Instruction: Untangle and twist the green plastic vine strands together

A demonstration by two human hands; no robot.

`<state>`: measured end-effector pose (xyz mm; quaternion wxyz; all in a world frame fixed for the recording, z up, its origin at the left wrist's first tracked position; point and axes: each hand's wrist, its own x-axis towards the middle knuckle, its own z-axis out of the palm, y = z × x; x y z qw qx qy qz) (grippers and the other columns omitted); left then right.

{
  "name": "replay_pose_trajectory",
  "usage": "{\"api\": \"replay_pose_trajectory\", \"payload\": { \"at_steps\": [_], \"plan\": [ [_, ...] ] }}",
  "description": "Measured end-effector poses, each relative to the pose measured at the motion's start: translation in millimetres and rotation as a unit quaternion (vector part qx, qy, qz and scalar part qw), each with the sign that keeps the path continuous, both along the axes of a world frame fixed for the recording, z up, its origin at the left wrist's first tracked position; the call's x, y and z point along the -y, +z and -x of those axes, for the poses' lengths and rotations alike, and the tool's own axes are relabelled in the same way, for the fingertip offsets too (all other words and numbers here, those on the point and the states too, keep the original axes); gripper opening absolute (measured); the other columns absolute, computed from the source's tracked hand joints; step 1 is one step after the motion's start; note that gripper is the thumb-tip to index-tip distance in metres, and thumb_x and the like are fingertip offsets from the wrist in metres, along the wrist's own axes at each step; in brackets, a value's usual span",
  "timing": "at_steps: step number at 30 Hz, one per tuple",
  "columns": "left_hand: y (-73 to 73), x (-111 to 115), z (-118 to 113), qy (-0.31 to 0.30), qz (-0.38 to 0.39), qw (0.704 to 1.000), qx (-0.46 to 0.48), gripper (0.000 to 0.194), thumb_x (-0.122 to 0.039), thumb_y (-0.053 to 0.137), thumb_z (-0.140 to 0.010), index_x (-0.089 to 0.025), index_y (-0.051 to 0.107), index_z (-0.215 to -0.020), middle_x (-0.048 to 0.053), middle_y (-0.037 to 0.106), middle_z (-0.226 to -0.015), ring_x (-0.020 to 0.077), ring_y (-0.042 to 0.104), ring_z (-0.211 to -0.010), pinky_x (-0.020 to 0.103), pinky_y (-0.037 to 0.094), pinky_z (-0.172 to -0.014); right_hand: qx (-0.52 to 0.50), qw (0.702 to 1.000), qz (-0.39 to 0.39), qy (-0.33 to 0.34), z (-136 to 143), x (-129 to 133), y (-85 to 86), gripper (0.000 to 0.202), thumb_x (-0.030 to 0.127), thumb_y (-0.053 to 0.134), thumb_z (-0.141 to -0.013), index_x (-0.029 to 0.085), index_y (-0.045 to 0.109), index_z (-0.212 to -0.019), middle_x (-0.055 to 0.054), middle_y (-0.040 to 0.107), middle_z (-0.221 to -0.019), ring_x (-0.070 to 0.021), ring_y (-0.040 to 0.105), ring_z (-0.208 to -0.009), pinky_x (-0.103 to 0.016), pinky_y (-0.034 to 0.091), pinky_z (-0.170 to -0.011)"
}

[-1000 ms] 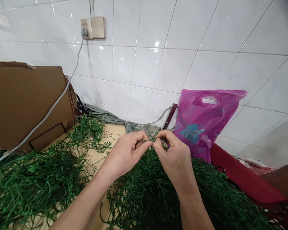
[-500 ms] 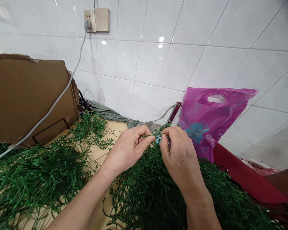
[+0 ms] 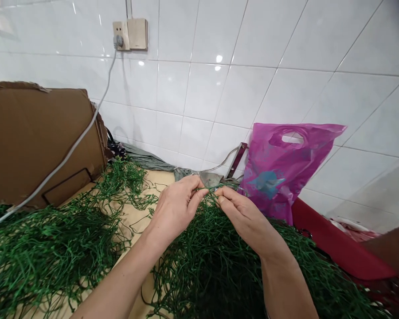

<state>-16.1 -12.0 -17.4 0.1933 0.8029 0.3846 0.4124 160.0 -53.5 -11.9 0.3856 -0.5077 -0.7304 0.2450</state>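
Observation:
My left hand [image 3: 178, 201] pinches thin green stems between thumb and forefinger. Close beside it, my right hand [image 3: 241, 212] grips the same green stems [image 3: 210, 190], its thumb and fingers pressed together. The small gap between my fingertips shows stems crossing, with a speck of blue near the right fingers. Under both hands spreads a large heap of green plastic-looking stems [image 3: 216, 248] with small branching tips. Another pile of green stems [image 3: 53, 248] lies to the left on the tan surface [image 3: 153, 179].
A cardboard box [image 3: 43, 141] stands at the left, a grey cable [image 3: 73, 148] running before it to a wall socket [image 3: 121, 35]. A purple plastic bag [image 3: 286, 164] leans against the white tiled wall [image 3: 226, 93]. Something red [image 3: 332, 243] is at the right.
My right hand has turned, its fingers now pointing left and closer to my left fingertips. The blue and purple bits between the hands are mostly covered now. The view has shifted slightly.

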Motion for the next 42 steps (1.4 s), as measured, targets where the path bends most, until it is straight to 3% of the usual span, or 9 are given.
{"api": "replay_pose_trajectory", "payload": {
  "at_steps": [6,11,16,21,26,29,33,37,42],
  "plan": [
    [-1.8,-1,3,-0.021,0.030,0.999,0.001,0.019,-0.033,0.049,-0.099,-0.020,0.060,-0.091,0.000,0.057,-0.089,0.0135,0.048,-0.067,0.028,0.034,-0.063,0.092,0.989,-0.056,-0.102,8,-11,-18.2,0.021,0.029,0.033,-0.100,0.025,0.039,-0.081,0.003,0.045,-0.070,-0.0178,0.043,-0.063,-0.030,0.031,-0.061],
    [-2.2,0,4,-0.021,0.113,0.993,0.000,0.029,-0.047,0.052,-0.096,-0.021,0.058,-0.086,-0.006,0.048,-0.067,0.0122,0.039,-0.058,0.027,0.028,-0.057,0.131,0.980,-0.108,-0.108,17,-10,-18.0,0.019,0.023,0.035,-0.099,0.024,0.048,-0.085,-0.001,0.057,-0.077,-0.0201,0.052,-0.072,-0.031,0.035,-0.067],
    [-3.7,-9,13,-0.161,0.207,0.963,0.059,0.036,-0.048,0.051,-0.094,-0.019,0.049,-0.073,-0.006,0.035,-0.067,0.0117,0.033,-0.062,0.026,0.026,-0.059,0.033,0.993,-0.062,-0.093,13,-3,-7.1,0.032,0.036,0.046,-0.099,0.024,0.039,-0.069,0.004,0.041,-0.063,-0.0151,0.038,-0.059,-0.028,0.030,-0.056],
    [-4.4,-1,12,-0.356,0.352,0.838,0.216,0.034,-0.037,0.065,-0.080,-0.018,0.044,-0.062,-0.005,0.035,-0.061,0.0100,0.031,-0.058,0.026,0.028,-0.058,-0.260,0.962,0.020,0.079,20,7,1.4,0.045,0.054,0.049,-0.097,0.025,0.033,-0.065,0.006,0.027,-0.060,-0.0133,0.027,-0.053,-0.028,0.031,-0.050],
    [-7.2,10,-3,-0.405,0.402,0.673,0.471,0.046,-0.036,0.060,-0.074,-0.020,0.023,-0.053,-0.007,0.021,-0.052,0.0065,0.019,-0.045,0.026,0.027,-0.050,-0.456,0.869,-0.134,0.136,31,10,9.6,0.047,0.040,0.037,-0.104,0.024,0.016,-0.065,0.009,0.009,-0.054,-0.0126,0.013,-0.045,-0.030,0.033,-0.050],
    [-10.7,4,-7,-0.327,0.408,0.715,0.464,0.042,-0.035,0.062,-0.075,-0.020,0.027,-0.058,-0.007,0.024,-0.057,0.0068,0.021,-0.048,0.025,0.029,-0.052,-0.408,0.895,-0.133,0.121,17,11,13.2,0.047,0.036,0.041,-0.102,0.023,0.020,-0.062,0.008,0.013,-0.054,-0.0130,0.017,-0.047,-0.030,0.032,-0.052],
    [-13.8,-9,2,-0.230,0.330,0.856,0.325,0.034,-0.042,0.067,-0.080,-0.018,0.046,-0.068,-0.004,0.037,-0.067,0.0099,0.035,-0.061,0.024,0.032,-0.058,-0.088,0.992,-0.001,0.085,-18,25,17.9,0.039,0.041,0.052,-0.099,0.023,0.052,-0.064,0.002,0.049,-0.062,-0.0156,0.046,-0.060,-0.030,0.039,-0.058],
    [-5.1,-10,17,-0.186,0.225,0.931,0.219,0.032,-0.042,0.054,-0.092,-0.019,0.046,-0.071,-0.004,0.036,-0.070,0.0120,0.034,-0.065,0.025,0.031,-0.061,0.097,0.995,-0.033,-0.016,-30,42,24.7,0.018,0.038,0.060,-0.094,0.026,0.069,-0.083,0.000,0.070,-0.086,-0.0192,0.063,-0.081,-0.031,0.048,-0.075],
    [14.0,3,21,-0.174,0.137,0.968,0.122,0.030,-0.034,0.045,-0.098,-0.020,0.042,-0.071,-0.004,0.035,-0.071,0.0125,0.035,-0.067,0.026,0.031,-0.063,0.050,0.979,-0.161,-0.115,3,39,26.6,0.014,0.034,0.058,-0.096,0.026,0.067,-0.089,0.001,0.068,-0.083,-0.0177,0.062,-0.076,-0.029,0.049,-0.072]
  ]
}}
